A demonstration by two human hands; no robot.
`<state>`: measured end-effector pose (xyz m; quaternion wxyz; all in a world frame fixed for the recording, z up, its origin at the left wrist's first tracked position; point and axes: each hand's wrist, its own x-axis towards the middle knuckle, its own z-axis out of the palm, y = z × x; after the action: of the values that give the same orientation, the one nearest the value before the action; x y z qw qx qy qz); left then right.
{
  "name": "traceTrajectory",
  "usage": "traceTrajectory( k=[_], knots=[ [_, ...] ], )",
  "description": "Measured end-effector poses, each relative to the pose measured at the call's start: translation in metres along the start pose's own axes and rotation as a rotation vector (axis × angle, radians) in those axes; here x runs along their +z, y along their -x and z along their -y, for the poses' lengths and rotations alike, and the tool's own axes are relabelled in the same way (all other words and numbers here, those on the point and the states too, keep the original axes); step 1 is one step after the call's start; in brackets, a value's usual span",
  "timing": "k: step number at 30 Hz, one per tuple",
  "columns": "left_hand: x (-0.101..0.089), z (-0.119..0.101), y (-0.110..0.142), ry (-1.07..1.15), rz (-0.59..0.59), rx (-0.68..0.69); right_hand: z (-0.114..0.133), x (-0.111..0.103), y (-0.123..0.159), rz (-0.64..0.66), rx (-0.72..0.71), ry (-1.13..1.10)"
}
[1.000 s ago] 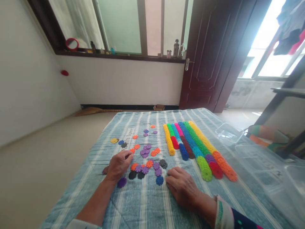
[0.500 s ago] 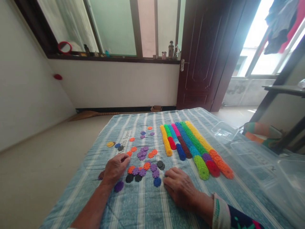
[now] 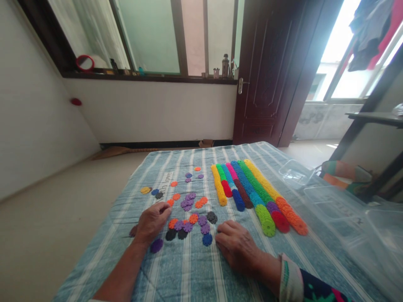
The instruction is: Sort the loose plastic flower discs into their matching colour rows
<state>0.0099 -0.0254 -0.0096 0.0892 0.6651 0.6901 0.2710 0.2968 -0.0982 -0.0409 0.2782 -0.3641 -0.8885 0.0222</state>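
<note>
My left hand rests on the cloth with its fingers curled together. An orange snowflake disc lies at its fingertips, and a brown disc is partly covered by the hand's outer side. To the right, my right hand lies with bent fingers beside a blue disc. What either hand has under its fingers, if anything, is hidden. Between the hands are loose purple discs, black discs and orange discs. A dark purple disc lies close to my left wrist.
Long overlapping rows of discs, sorted by colour, stretch across the right half of the striped cloth. Clear plastic boxes stand along the right edge. Farther back are scattered yellow discs and a dark door.
</note>
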Motion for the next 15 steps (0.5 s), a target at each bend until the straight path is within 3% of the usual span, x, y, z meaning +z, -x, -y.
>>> traceTrajectory(
  k=[9, 15],
  knots=[
    [0.004, 0.005, 0.0, -0.018, -0.002, 0.003, 0.001, 0.004, 0.004, -0.007, -0.01, 0.031],
    [0.005, 0.006, 0.001, -0.016, -0.013, 0.02, 0.034, -0.04, -0.019, -0.05, -0.092, -0.042]
  ],
)
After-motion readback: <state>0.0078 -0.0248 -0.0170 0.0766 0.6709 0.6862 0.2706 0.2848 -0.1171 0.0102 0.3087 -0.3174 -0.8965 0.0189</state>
